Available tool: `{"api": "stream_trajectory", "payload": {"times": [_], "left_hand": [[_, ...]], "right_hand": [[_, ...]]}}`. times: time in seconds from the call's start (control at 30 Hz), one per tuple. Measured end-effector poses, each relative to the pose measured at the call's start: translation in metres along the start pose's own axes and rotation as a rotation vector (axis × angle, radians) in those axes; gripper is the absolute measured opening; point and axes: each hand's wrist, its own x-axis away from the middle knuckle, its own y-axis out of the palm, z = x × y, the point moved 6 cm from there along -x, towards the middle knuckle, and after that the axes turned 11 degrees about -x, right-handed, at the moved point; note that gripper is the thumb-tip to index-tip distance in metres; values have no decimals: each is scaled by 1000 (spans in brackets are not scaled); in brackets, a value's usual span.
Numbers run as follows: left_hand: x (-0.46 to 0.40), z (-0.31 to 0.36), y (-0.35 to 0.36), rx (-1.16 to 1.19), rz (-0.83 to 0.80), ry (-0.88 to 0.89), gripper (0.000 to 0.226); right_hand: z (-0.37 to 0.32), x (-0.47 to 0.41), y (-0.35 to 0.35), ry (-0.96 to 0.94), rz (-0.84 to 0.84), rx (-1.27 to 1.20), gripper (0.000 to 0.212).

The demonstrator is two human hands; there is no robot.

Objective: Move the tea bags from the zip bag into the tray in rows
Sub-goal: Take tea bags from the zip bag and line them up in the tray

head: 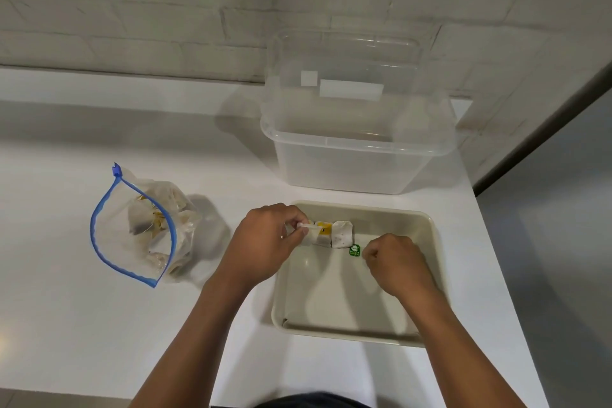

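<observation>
A clear zip bag [139,225] with a blue zipper stands open on the white counter at the left, with several tea bags inside. The beige tray [427,242] lies at the right front. At its far left side a few tea bags [341,235] lie side by side; one has a yellow tag, and a green tag [354,250] lies just in front of them. My left hand [265,242] pinches the leftmost tea bag at the tray's left wall. My right hand [394,262] is over the tray with fingers curled, its fingertips next to the green tag; whether it holds the string is not visible.
A clear plastic box [357,159] stands behind the tray, its clear lid [344,60] leaning on the white brick wall. The counter's right edge [490,258] runs just beside the tray, with grey floor beyond it.
</observation>
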Motion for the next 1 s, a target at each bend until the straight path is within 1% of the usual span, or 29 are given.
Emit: {"api": "stream_trajectory", "payload": {"times": [0.13, 0.27, 0.53, 0.67, 0.77, 0.83, 0.9, 0.97, 1.0], "left_hand": [[2, -3, 3, 1, -7, -7, 5], [3, -4, 2, 7, -10, -9, 5], [4, 5, 5, 17, -22, 14, 5], [1, 12, 8, -53, -34, 15, 7], [-3, 17, 11, -141, -68, 20, 10], [-5, 21, 13, -171, -85, 15, 11], [-8, 22, 14, -216, -99, -4, 12], [-9, 21, 13, -300, -106, -33, 14], [-8, 19, 11, -331, -97, -44, 14]], "right_hand": [[2, -1, 14, -8, -79, 28, 31], [-1, -1, 11, -44, -40, 1, 29], [-8, -1, 9, -55, -17, 0, 25], [-11, 8, -3, -67, 13, -4, 24], [-26, 15, -18, -153, 58, -118, 19], [-39, 16, -23, -243, 84, -147, 21], [-44, 9, -12, -317, 17, -75, 27], [-42, 0, 10, -349, -101, 16, 33], [-39, -2, 18, -355, -131, 65, 36]]}}
